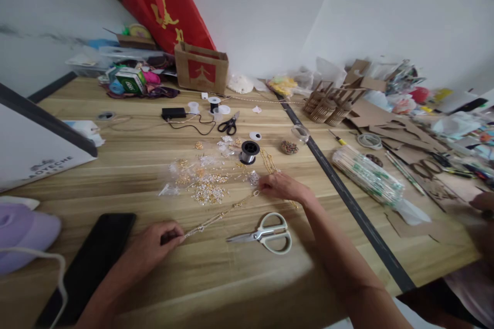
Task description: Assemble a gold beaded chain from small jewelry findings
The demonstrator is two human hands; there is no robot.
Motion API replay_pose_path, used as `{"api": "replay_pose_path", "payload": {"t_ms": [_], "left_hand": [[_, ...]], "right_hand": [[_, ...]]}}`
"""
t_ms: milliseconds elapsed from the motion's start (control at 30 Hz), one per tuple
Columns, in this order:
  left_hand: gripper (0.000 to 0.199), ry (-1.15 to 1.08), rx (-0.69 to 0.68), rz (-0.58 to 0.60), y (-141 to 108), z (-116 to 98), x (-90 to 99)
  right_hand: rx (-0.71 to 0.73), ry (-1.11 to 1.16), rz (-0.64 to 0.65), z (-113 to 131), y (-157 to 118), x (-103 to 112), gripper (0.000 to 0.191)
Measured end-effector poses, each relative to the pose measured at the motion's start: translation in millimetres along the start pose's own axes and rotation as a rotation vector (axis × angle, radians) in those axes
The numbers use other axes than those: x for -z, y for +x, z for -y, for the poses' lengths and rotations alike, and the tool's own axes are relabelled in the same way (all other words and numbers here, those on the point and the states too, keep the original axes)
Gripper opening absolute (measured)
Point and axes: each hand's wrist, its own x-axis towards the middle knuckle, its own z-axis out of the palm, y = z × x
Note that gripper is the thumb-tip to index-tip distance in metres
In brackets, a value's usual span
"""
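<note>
A thin gold and silver beaded chain stretches diagonally over the wooden table. Its lower left end is pinched in my left hand, beside a black phone. At the upper right end, my right hand has its fingers closed around the chain's end, near a small round silver piece. A pile of gold and clear beads lies behind the chain. White-handled scissors rest in front of my right hand. Another gold chain runs partly behind that hand.
A wire spool, black scissors and an open tub of beads stand behind. A dark strip crosses the table. Wrapped sticks and cardboard lie at the right, where another person's hand shows.
</note>
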Motion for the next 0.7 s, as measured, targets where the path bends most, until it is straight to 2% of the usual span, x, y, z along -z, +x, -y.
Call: {"api": "replay_pose_path", "payload": {"t_ms": [200, 700], "left_hand": [[0.032, -0.005, 0.008, -0.003, 0.0, -1.4, 0.4], [0.031, 0.009, -0.011, 0.008, 0.2, 0.7, 1.4]], "right_hand": [[-0.065, -0.049, -0.005, -1.8, 0.2, -0.9, 0.016], [-0.045, -0.115, -0.042, 4.7, -6.9, 2.8, 0.022]]}}
